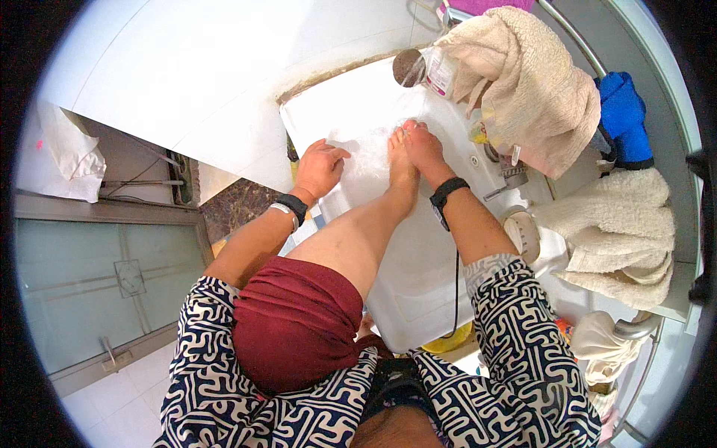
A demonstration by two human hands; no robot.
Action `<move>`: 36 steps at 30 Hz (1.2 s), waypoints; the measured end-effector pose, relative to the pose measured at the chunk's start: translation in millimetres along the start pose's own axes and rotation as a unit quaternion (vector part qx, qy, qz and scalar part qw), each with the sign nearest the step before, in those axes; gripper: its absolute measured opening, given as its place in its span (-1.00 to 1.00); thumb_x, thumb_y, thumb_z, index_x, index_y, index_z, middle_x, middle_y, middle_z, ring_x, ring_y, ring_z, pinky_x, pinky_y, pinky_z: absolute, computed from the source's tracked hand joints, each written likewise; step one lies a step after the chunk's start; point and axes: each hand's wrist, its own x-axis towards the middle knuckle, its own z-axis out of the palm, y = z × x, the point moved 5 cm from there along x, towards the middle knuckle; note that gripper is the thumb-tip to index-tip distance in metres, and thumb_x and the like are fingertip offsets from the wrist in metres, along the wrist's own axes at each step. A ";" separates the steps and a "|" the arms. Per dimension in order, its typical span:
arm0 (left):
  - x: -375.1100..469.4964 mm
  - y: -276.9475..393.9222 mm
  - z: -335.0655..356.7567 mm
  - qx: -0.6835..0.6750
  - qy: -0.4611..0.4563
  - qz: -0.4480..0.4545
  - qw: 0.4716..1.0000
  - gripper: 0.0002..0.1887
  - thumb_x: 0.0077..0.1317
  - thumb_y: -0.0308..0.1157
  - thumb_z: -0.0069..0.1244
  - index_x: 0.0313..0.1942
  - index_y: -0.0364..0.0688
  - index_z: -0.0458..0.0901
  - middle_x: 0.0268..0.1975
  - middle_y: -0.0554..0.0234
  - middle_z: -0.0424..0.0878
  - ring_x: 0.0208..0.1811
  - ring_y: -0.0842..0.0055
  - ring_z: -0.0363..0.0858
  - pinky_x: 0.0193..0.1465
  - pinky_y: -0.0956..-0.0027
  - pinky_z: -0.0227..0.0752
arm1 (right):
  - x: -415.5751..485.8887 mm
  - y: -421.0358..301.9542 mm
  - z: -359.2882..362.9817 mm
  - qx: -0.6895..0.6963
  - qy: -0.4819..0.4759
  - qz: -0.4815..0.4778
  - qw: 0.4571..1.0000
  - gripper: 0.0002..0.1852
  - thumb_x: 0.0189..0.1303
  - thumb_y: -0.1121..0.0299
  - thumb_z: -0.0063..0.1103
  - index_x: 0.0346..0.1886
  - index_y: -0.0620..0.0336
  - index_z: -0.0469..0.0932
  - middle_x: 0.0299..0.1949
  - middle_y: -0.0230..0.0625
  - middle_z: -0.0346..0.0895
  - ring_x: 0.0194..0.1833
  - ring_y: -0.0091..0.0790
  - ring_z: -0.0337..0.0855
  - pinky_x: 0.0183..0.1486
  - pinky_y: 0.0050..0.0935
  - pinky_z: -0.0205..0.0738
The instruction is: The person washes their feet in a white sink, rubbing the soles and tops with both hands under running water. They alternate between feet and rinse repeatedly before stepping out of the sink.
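A bare foot point(402, 159) of mine rests in a white basin or tub point(411, 302), where something clear and glossy, water or thin plastic, shows beside the toes. My right hand point(423, 148) lies along the side of the foot, its fingers curled at the toes. To the left, my left hand point(322, 168) hovers at the basin's edge with bent fingers apart and nothing in them. Both wrists wear black bands. A maroon cloth point(297, 325) covers the thigh above the bare lower leg.
Beige towels point(521, 84) hang at the upper right near a metal tap fitting point(512, 173) and a labelled clear container point(440, 73). A blue cloth point(624, 117) hangs farther right. A framed glass door point(112, 285) stands at the left. A black cord point(456, 291) crosses the basin.
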 end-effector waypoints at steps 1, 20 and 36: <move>0.0 -0.2 -0.2 -0.005 0.001 -0.005 1.000 -0.87 0.20 -0.47 0.04 -0.28 -0.11 0.72 -0.35 0.15 0.72 -0.15 0.24 0.66 0.37 0.12 0.30 | 8.9 2.7 0.6 -0.026 -0.020 0.013 0.999 -0.68 0.34 0.16 -0.03 -0.04 0.17 0.50 -0.11 0.01 0.57 -0.13 0.11 0.66 -0.08 0.01 0.55; -0.9 -0.5 -1.2 -0.011 0.019 0.003 1.000 -0.84 0.15 -0.51 0.06 -0.28 -0.09 0.73 -0.40 0.14 0.70 -0.17 0.23 0.65 0.35 0.11 0.31 | -55.9 -26.6 -15.3 -0.116 -0.056 -0.025 0.991 -0.49 0.35 0.22 -0.03 0.39 -0.15 0.31 0.48 -0.10 0.03 0.44 0.10 0.11 0.11 0.01 0.57; 0.0 0.6 -1.5 -0.008 -0.008 -0.010 1.000 -0.86 0.17 -0.48 0.04 -0.27 -0.11 0.71 -0.33 0.15 0.71 -0.14 0.23 0.64 0.37 0.10 0.28 | 15.0 -7.9 6.8 -0.057 -0.120 0.019 0.991 -0.63 0.40 0.20 -0.17 0.20 -0.05 0.45 0.03 -0.05 0.58 -0.05 0.03 0.68 0.07 -0.06 0.52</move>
